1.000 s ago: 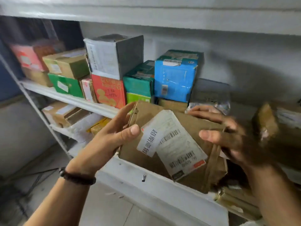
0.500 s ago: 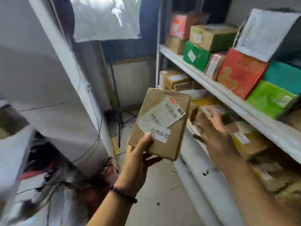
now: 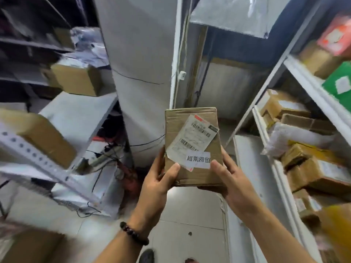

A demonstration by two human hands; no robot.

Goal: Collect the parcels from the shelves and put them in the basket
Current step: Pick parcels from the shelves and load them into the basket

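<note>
One parcel [image 3: 192,147] sits between left hand [image 3: 154,190] and right hand [image 3: 234,187] (thumbs atop).

I log one brown cardboard parcel [image 3: 178,122], upright, creased, its front face towards the camera. The left hand [image 3: 157,186] and right hand [image 3: 231,185] grip its lower corners. A barcode label [image 3: 193,135] is pasted askew on it, and a white sticker [image 3: 198,160] with printed characters overlaps the label's lower edge. Right of this parcel, the white shelves [image 3: 311,86] hold brown cartons [image 3: 315,173], a white mailer bag [image 3: 296,137] and a green box [image 3: 340,82]. Left of it is a tan carton [image 3: 76,78].
</note>
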